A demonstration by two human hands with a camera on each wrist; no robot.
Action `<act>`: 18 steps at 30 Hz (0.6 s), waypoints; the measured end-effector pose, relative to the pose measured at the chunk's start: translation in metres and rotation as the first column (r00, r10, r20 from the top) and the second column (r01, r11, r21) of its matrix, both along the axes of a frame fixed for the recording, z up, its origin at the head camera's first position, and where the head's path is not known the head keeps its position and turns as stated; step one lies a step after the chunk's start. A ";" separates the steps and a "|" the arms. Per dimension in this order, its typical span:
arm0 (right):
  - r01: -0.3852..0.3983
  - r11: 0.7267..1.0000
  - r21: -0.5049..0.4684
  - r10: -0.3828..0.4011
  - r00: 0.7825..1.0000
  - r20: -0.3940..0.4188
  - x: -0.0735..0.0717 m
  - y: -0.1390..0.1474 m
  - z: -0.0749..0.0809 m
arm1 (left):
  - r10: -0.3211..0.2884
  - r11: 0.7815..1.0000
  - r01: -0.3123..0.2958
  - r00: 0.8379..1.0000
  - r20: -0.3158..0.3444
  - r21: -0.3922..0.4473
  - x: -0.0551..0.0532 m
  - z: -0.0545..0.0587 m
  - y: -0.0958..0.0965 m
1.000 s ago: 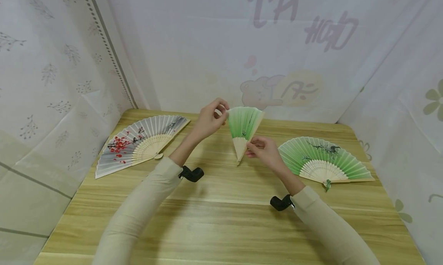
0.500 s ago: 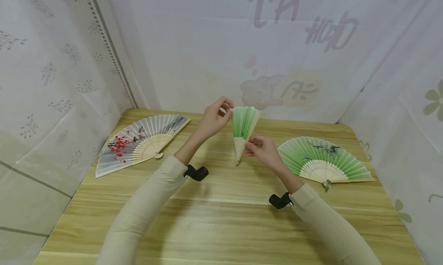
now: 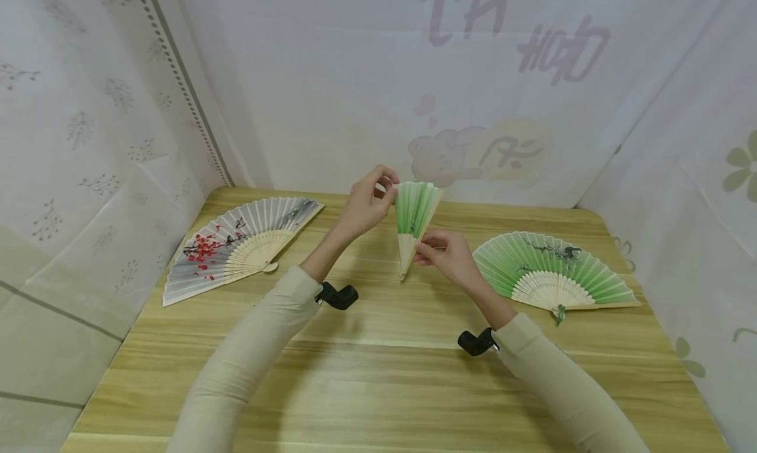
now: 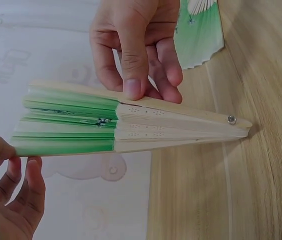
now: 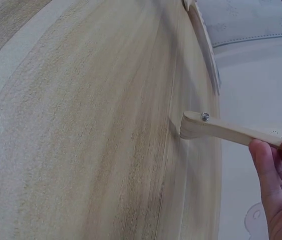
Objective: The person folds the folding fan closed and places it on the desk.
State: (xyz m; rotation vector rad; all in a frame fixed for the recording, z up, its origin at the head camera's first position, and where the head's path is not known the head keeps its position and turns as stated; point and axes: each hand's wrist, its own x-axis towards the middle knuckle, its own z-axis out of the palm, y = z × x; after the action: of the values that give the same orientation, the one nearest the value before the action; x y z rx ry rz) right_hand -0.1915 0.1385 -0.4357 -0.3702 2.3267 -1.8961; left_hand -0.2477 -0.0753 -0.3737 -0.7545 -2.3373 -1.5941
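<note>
A partly folded green folding fan (image 3: pixel 412 210) is held upright between both hands, its pivot end pointing down near the table. My left hand (image 3: pixel 369 200) pinches the upper left edge of its leaf; in the left wrist view the thumb and fingers grip that corner. With thumb and fingertips, my right hand (image 3: pixel 446 252) pinches the right outer stick lower down, above the metal rivet (image 4: pixel 231 119). Pale pierced ribs (image 4: pixel 145 122) show bunched together in the left wrist view. Seen from the right wrist, the stacked rib ends (image 5: pixel 188 125) hang close over the wood.
A spread grey fan with red blossoms (image 3: pixel 242 242) lies at the table's left. On the right lies a spread green fan (image 3: pixel 556 269) with a green tassel. The wooden table (image 3: pixel 378 394) backs onto a printed white curtain (image 3: pixel 331 98).
The held fan has narrowed, its right edge drawing in toward the left. My left hand has shifted slightly right, and my right hand slightly left.
</note>
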 end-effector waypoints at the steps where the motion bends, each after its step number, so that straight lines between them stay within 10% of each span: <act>1: 0.003 1.000 -0.009 -0.003 1.000 0.000 0.000 0.000 0.000 | -0.001 1.000 0.001 1.000 0.007 0.003 0.000 0.000 0.001; 18: 0.003 0.998 -0.061 -0.005 0.999 -0.035 0.000 0.009 -0.008 | -0.013 0.997 0.008 0.998 0.068 0.077 -0.002 -0.002 0.006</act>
State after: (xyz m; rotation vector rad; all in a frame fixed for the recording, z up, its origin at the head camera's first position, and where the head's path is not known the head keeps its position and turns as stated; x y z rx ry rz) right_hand -0.1912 0.1473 -0.4437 -0.4087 2.2974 -1.9820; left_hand -0.2493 -0.0689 -0.3758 -0.7074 -2.3068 -1.7299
